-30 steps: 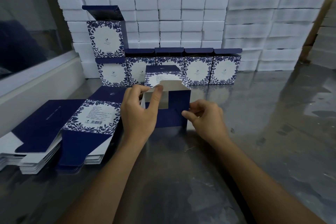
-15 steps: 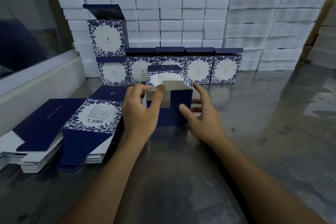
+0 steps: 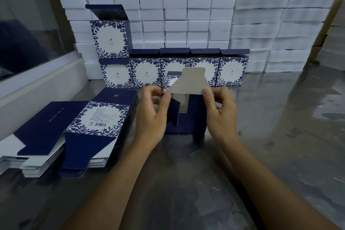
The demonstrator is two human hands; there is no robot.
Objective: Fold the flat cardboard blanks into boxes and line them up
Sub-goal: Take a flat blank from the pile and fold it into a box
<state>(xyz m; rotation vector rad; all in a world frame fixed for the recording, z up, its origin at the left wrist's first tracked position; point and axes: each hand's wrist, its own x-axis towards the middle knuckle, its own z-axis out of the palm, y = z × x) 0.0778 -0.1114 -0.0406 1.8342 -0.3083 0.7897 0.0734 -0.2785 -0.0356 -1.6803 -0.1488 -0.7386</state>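
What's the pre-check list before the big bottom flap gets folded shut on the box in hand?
1. Left hand holds the half-folded box: ok, fingers curl on its left edge.
2. Right hand has the large flap: ok, pinched at its right corner, flap raised.
3. Side flap tucked inward first: cannot tell, it stands angled at the opening.
4. Box squared up: cannot tell, the hands cover its sides.
5. Spot free in the row of finished boxes: ok, bare table right of the last box.
6. Flat blanks within reach: ok, stacked at left.
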